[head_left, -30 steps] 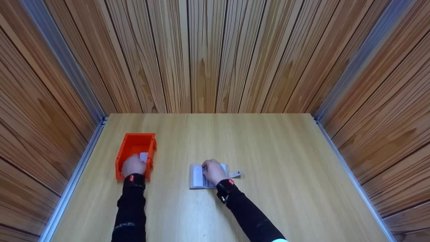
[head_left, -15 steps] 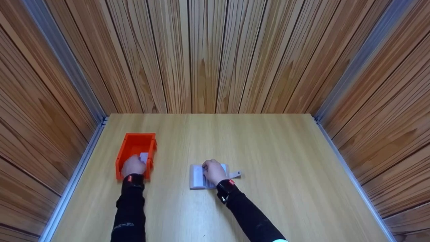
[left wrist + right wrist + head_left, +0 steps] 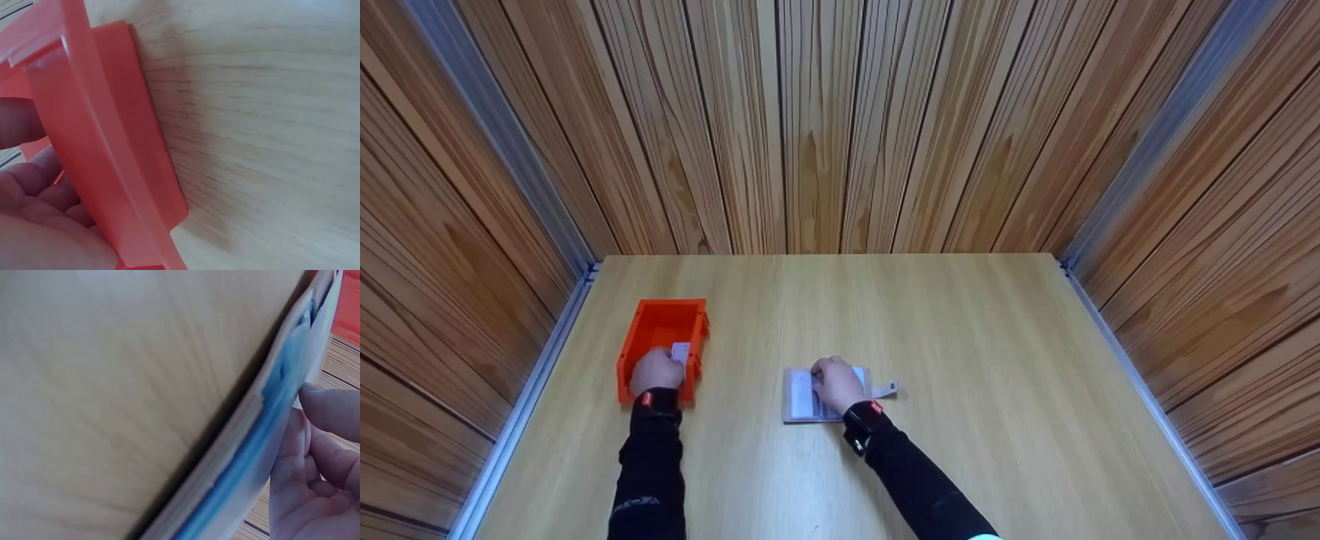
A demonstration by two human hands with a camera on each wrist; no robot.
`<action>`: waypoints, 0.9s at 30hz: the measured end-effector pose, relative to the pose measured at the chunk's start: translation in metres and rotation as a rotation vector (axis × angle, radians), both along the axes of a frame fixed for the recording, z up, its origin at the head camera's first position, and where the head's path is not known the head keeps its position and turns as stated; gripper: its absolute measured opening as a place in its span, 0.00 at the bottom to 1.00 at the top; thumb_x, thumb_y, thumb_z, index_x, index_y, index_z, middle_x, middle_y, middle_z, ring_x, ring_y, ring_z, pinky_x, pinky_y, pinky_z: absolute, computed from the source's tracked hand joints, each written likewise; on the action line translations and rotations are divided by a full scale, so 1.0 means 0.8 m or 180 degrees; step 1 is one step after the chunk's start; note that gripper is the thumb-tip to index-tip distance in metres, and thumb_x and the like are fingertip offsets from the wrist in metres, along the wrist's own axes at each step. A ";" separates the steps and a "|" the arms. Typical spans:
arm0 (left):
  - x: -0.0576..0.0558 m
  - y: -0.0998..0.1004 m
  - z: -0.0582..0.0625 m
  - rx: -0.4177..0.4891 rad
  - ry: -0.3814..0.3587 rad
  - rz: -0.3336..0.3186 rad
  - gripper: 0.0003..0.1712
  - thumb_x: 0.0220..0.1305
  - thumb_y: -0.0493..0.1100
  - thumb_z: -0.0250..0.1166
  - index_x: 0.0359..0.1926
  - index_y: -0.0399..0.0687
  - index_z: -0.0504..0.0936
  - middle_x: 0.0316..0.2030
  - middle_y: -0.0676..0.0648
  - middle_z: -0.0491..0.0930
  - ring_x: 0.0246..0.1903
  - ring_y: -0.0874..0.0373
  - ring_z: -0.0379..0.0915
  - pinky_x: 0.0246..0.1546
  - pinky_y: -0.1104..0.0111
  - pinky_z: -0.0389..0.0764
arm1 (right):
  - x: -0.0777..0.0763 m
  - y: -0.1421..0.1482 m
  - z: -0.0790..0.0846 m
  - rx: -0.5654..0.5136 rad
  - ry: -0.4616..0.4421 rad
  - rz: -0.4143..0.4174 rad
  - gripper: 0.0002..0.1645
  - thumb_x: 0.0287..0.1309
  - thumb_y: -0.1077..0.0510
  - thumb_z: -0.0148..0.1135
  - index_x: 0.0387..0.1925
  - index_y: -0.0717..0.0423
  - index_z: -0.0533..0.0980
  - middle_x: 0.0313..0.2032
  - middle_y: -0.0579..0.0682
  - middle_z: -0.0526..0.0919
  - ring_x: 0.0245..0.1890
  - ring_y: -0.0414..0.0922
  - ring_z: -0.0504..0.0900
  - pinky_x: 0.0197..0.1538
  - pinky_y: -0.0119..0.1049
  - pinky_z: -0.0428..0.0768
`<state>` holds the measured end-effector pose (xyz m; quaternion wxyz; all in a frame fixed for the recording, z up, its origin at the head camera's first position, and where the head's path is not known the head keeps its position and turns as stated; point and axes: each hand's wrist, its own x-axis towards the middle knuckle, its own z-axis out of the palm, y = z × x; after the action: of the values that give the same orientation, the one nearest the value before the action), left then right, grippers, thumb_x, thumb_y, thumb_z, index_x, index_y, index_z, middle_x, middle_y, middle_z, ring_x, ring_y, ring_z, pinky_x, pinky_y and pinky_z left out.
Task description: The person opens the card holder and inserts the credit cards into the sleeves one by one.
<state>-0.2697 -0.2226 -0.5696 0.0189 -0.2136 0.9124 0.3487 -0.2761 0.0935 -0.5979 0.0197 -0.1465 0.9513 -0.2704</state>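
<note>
A card holder [image 3: 801,401] with pale pages lies on the table, a strap [image 3: 885,389] sticking out to its right. My right hand [image 3: 840,384] rests over it, thumb and forefinger pinching at its pages. Seen from the right wrist, the thumb [image 3: 332,410] meets the edge of the whitish-blue holder [image 3: 247,455]. My left hand [image 3: 657,371] reaches into the orange-red bin [image 3: 624,367], close to a small white card [image 3: 680,352]. The bin's wall [image 3: 95,140] hides the left fingertips in the left wrist view, so what they touch does not show.
A light wooden table [image 3: 945,322] bears everything. Wood-plank walls [image 3: 825,127] close it in at the back and sides, with metal rails [image 3: 1140,409] along the side edges.
The left hand has shifted very slightly to the left inside the bin. The right hand and the card holder stay where they were.
</note>
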 end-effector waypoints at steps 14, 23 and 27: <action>-0.002 -0.003 0.000 0.0252 -0.0035 0.0085 0.16 0.66 0.36 0.51 0.49 0.30 0.76 0.39 0.35 0.78 0.38 0.41 0.73 0.40 0.53 0.74 | 0.000 -0.001 0.004 0.0037 -0.0163 -0.0049 0.13 0.56 0.66 0.67 0.44 0.60 0.80 0.37 0.51 0.78 0.39 0.48 0.79 0.46 0.42 0.78; -0.006 -0.007 -0.005 0.0215 0.0286 0.0140 0.20 0.59 0.31 0.53 0.52 0.27 0.77 0.45 0.31 0.79 0.43 0.38 0.73 0.46 0.51 0.74 | 0.001 -0.002 0.004 0.0005 -0.0114 -0.0054 0.13 0.55 0.66 0.67 0.44 0.60 0.81 0.37 0.51 0.78 0.39 0.48 0.79 0.47 0.42 0.78; -0.007 -0.008 -0.007 0.0165 0.0433 0.0093 0.22 0.55 0.29 0.54 0.52 0.28 0.80 0.46 0.30 0.80 0.44 0.37 0.74 0.49 0.50 0.73 | 0.001 0.000 0.002 -0.0011 -0.0052 -0.0060 0.12 0.55 0.66 0.68 0.43 0.60 0.81 0.36 0.50 0.78 0.39 0.48 0.79 0.47 0.41 0.78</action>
<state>-0.2751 -0.2289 -0.5751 -0.0427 -0.2021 0.8990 0.3861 -0.2755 0.0932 -0.5963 0.0247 -0.1353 0.9520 -0.2735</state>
